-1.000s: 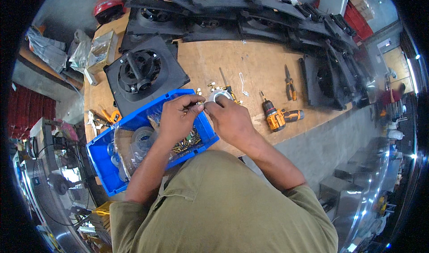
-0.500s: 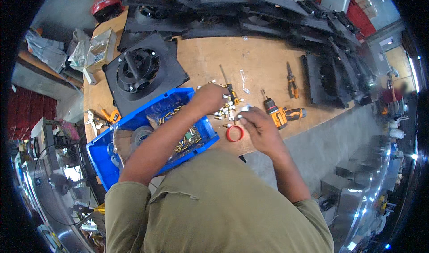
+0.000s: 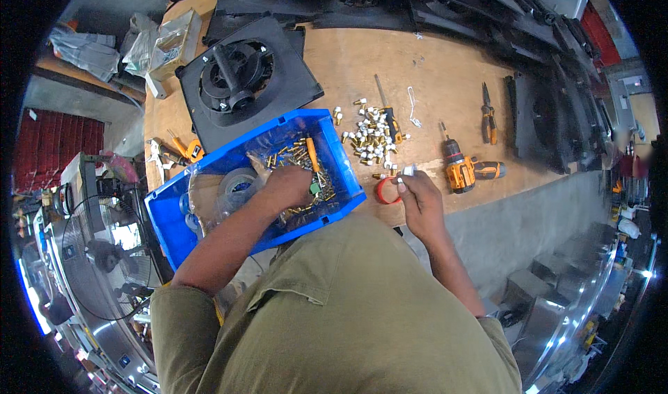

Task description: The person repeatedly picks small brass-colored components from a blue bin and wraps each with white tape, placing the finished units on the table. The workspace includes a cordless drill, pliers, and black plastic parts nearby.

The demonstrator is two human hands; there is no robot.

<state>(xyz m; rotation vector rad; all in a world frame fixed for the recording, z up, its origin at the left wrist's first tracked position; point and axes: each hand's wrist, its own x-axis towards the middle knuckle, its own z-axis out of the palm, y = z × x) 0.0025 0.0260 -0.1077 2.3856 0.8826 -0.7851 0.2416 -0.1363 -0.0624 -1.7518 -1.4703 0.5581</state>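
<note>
Where the wooden bench [image 3: 348, 67] meets its near edge, a blue bin [image 3: 209, 168] serves as the landmark: clear plastic bags lie inside it over rolls of tape, and behind its far-left corner a clear bag with a pale carton [image 3: 170, 39] sits at the bench end, its label too small to make out. The left hand [image 3: 289, 189] is sunk in the bin's right half among brass fittings [image 3: 296, 154], fingers curled down into the pile; whether they pinch anything cannot be told, since the knuckles cover them. Right of the bin, off its near corner, the right hand [image 3: 417, 199] pinches a small white-wrapped fitting [image 3: 406, 172] between thumb and fingertips, just above a red tape roll [image 3: 385, 191] lying at the bench edge. The piece looks short, brass at one end with white wrapping at the other, though it is partly hidden by the fingers. Beyond it, right of the bin, a scatter of similar white-and-brass pieces [image 3: 369, 133] lies around a screwdriver [image 3: 386, 109]. Further right rest an orange drill [image 3: 463, 171] and pliers [image 3: 488, 112]. Behind the bin stands a black fan housing [image 3: 240, 77]; more black panels along the far side are cut off by the frame.
</note>
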